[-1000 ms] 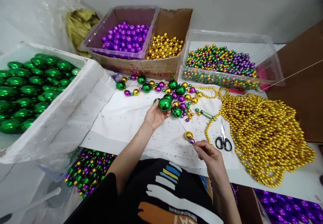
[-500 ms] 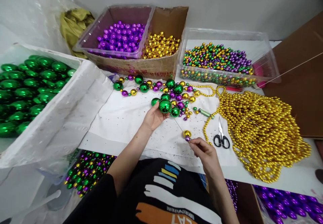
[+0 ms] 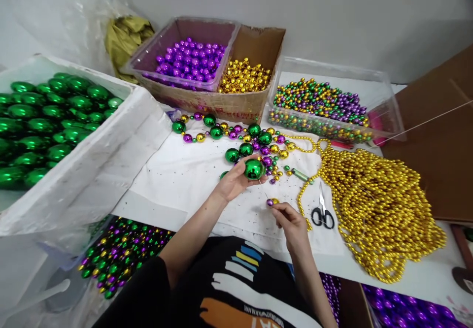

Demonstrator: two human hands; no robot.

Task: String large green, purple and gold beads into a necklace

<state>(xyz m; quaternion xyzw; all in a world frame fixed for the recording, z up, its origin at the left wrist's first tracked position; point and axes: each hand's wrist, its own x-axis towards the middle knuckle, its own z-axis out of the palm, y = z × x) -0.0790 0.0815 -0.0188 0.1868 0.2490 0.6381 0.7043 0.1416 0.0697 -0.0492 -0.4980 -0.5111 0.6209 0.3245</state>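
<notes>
My left hand point(image 3: 234, 182) is closed around a large shiny green bead point(image 3: 254, 169). From that bead a thin straight thread point(image 3: 264, 190) runs down to a small purple bead point(image 3: 270, 203), with a gold bead partly hidden behind it. My right hand point(image 3: 291, 222) pinches at the purple bead, its fingertips covering the thread's end. Just beyond my left hand lie more green beads point(image 3: 246, 149) and a cluster of purple and gold ones. Further back, a strung garland point(image 3: 216, 131) of green, purple and gold beads stretches across the white cloth point(image 3: 177, 170).
Scissors point(image 3: 322, 214) and a green cylinder point(image 3: 299, 174) lie right of my hands, beside a heap of gold bead strands point(image 3: 377, 205). Behind stand a cardboard box point(image 3: 207, 99) and a clear bin point(image 3: 332, 67) of beads. A white-lined box point(image 3: 121, 136) of green beads is at left.
My left hand has shifted right and down with the green bead. My right hand has moved slightly left, bringing the small beads closer to it. The view has tilted a little.
</notes>
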